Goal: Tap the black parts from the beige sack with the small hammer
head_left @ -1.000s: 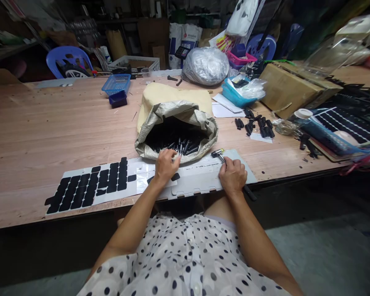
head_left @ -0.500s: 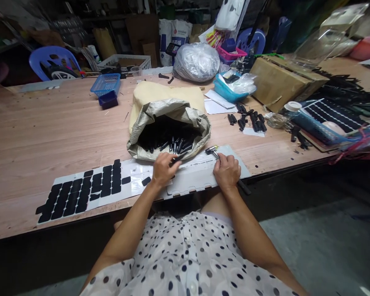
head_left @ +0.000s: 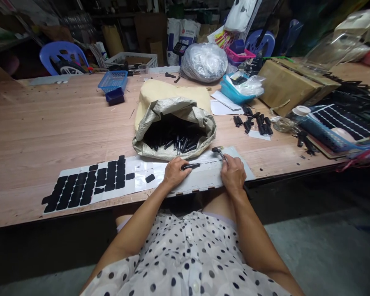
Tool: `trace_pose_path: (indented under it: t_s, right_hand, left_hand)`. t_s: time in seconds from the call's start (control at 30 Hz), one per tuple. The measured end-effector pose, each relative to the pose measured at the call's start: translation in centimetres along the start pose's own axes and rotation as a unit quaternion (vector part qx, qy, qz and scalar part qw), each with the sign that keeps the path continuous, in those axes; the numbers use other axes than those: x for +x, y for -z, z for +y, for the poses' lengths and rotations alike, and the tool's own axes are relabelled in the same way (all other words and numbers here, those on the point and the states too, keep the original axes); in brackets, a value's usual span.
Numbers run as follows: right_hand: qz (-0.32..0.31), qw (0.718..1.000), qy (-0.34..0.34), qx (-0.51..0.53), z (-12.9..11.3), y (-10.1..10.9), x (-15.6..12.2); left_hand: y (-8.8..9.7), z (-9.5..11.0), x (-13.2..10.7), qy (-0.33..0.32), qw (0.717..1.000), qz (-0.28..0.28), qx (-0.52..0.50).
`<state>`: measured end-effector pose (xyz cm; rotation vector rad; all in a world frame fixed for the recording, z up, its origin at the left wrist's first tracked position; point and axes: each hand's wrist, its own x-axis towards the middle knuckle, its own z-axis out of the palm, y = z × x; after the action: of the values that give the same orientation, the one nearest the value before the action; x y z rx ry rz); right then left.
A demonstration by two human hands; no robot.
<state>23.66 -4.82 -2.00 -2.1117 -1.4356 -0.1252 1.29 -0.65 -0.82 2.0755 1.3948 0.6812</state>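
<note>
Hammer [head_left: 217, 150] and tube are both in hand: the right hand [head_left: 233, 172] has its grip closed around the hammer's handle, the left hand [head_left: 176, 172] pinches a black tube [head_left: 193, 166] over the white board [head_left: 200, 179]. A careless swing could catch the left fingers, since the tube pokes out only a little beyond them. Being slim, the tube might roll if pinched loosely. The board lies at the counter's [head_left: 80, 123] front edge, so a knock could shift it. Just beyond, the sack [head_left: 142, 149] gapes toward the person; a bump might spill its contents.

Counted near to far: two hands, one hammer, one held tube, one board, one sack, its tubes too overlapped to count; farther off, one dark blue box [head_left: 114, 97], one light blue basket [head_left: 113, 79], two blue chairs [head_left: 61, 48].
</note>
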Motion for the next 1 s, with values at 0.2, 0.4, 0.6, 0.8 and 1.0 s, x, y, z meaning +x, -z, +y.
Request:
trace_pose_path:
  t_s: [0.2, 0.4, 0.6, 0.8, 1.0]
  right_hand:
    - [-0.021, 0.978, 0.098, 0.182, -1.6, 1.7, -2.5]
    - [-0.044, 0.956, 0.142, 0.253, -2.7, 1.6, -4.4]
    - [-0.045, 0.959, 0.157, 0.232, -2.8, 1.9, -4.5]
    - [-0.068, 0.965, 0.165, 0.194, -3.2, 2.1, -4.7]
    - [-0.071, 0.960, 0.173, 0.210, -4.0, 2.5, -4.7]
  left_hand:
    - [-0.1, 0.1, -0.1, -0.014, 1.000, 0.006, 0.001]
    - [-0.3, -0.4, 0.0, -0.034, 0.999, 0.008, -0.011]
    - [-0.5, -0.6, 0.1, -0.040, 0.999, 0.012, -0.018]
    - [-0.3, -0.4, 0.1, -0.035, 0.999, 0.002, -0.012]
    - [-0.3, -0.1, 0.2, -0.025, 1.000, -0.002, -0.005]
